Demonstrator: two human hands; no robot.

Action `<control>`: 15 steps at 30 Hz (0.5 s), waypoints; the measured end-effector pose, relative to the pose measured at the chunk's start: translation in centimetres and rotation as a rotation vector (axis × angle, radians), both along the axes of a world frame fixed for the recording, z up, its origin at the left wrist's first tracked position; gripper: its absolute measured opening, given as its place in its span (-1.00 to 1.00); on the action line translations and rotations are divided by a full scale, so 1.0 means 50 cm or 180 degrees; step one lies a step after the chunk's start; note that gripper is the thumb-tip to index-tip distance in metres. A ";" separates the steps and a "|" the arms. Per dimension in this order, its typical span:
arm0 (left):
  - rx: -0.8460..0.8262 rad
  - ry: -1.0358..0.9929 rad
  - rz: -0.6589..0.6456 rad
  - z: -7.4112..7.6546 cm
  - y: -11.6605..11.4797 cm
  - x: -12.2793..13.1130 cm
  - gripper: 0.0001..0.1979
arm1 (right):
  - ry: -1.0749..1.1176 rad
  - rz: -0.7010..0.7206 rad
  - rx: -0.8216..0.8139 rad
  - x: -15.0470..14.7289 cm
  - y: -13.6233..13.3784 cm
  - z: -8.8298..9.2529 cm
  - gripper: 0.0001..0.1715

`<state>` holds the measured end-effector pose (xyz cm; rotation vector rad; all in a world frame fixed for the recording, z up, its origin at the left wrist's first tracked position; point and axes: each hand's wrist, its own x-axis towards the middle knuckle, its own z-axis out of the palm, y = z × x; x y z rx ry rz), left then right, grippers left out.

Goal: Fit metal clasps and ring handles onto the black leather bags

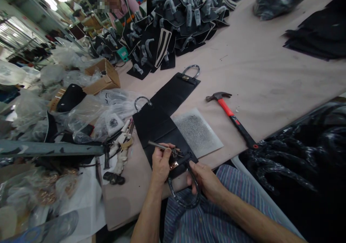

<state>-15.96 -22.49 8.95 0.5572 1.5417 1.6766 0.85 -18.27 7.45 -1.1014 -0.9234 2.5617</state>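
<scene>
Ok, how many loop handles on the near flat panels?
3: far handle, middle handle, and near handle in the right hand. More in the back pile, uncounted.

Black bag panel, red-and-black hammer, blue-striped trousers, brown cardboard box

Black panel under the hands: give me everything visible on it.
The black panel is a flat, creased strip, leather-like, lying on the table. A looped handle sits at each end; the near handle, film-wrapped, hangs off the table edge in the right hand. The left hand holds a thin metal tool at its near edge.
</scene>
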 end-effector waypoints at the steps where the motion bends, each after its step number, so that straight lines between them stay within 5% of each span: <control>1: 0.0009 -0.0071 0.0018 0.003 0.000 -0.002 -0.71 | -0.0077 0.0074 0.0192 0.002 0.001 0.002 -0.25; 4: 0.0075 -0.0306 0.0096 0.021 -0.002 -0.006 -0.68 | -0.0140 0.0015 0.0619 0.004 0.006 0.017 -0.28; 9: 0.0061 -0.0178 -0.0087 0.046 -0.003 -0.007 -0.70 | 0.0494 -0.0330 -0.0032 -0.015 0.031 0.043 -0.37; 15: 0.0211 -0.0322 0.0155 0.052 -0.010 -0.008 -0.69 | 0.0830 -0.0129 0.0107 -0.021 0.046 0.036 -0.49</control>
